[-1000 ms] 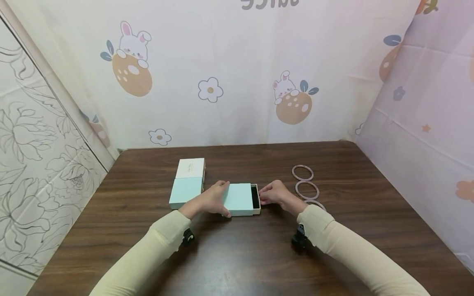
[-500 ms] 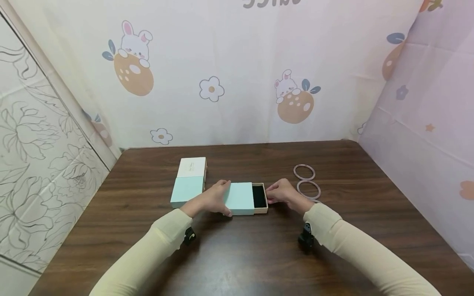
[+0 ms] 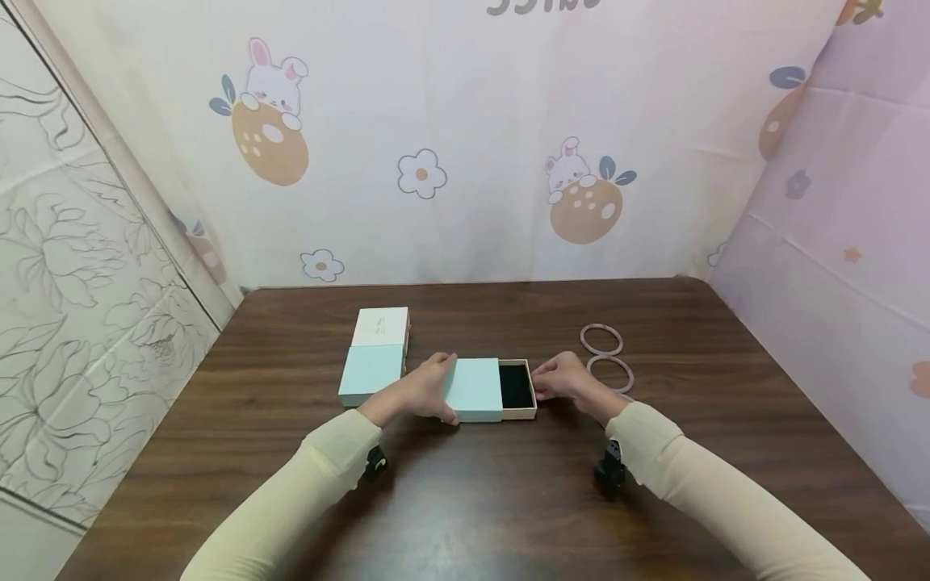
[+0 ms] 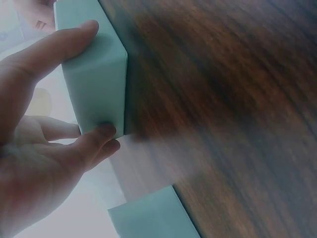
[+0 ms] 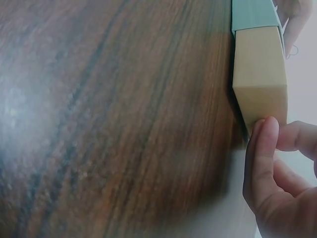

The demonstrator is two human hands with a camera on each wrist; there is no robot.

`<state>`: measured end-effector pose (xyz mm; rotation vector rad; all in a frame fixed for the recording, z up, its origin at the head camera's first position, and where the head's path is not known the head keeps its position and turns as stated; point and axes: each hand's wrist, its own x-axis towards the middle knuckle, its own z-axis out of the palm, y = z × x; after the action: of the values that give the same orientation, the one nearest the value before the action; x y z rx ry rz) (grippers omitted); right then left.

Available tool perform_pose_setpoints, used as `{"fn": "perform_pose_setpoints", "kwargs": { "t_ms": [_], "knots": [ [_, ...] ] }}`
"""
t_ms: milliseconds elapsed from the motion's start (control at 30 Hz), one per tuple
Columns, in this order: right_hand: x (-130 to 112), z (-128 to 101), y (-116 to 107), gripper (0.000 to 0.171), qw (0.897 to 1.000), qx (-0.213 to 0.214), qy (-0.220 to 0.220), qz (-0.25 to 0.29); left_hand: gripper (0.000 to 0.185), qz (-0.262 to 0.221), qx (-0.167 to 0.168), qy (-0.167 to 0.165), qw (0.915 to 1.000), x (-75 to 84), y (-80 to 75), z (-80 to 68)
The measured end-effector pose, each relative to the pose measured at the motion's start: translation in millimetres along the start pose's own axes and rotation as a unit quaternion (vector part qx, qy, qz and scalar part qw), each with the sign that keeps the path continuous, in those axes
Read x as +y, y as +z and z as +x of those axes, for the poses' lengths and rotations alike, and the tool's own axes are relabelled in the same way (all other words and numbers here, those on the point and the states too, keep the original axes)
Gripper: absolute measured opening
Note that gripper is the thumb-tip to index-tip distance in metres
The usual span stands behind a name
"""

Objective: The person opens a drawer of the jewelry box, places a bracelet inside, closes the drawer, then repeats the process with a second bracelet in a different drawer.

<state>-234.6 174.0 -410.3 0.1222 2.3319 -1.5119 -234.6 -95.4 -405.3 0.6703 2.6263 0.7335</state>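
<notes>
At table centre, the mint sleeve (image 3: 474,389) lies with its tan drawer (image 3: 519,390) partly out, left hand (image 3: 416,392) gripping the sleeve, right hand (image 3: 568,381) pinching the drawer's end, two rings (image 3: 602,340) near beyond.

L hand (image 3: 416,393): fingers curled, gripping | R hand (image 3: 565,379): fingers pinching | both forearms fwd

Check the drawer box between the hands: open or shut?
Partly open. The tan drawer sticks out of the mint sleeve, its dark inside showing; right hand pinches its end, left hand grips the sleeve.
</notes>
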Motion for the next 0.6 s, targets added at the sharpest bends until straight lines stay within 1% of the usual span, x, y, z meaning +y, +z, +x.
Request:
{"fn": "perform_pose_setpoints", "kwargs": {
  "t_ms": [200,300,433,600],
  "knots": [
    [2.5,1.0,0.6,0.025,1.000,-0.001,0.005,-0.012,0.111,-0.005,0.003,-0.001,1.0000,-0.4,2.6,-1.9],
    [3.1,0.6,2.0,0.025,1.000,-0.001,0.002,-0.009,0.111,-0.009,0.008,-0.001,0.9999,-0.1,3.6,-3.5],
    [2.6,-0.4,2.1,0.025,1.000,0.001,0.002,-0.007,0.111,-0.011,0.009,0.000,0.9999,0.2,2.7,-4.4],
    [1.9,-0.3,-1.3,0.025,1.000,0.013,0.011,-0.015,0.111,-0.008,0.008,0.002,0.9999,1.1,0.1,-3.3]
  ]
}}
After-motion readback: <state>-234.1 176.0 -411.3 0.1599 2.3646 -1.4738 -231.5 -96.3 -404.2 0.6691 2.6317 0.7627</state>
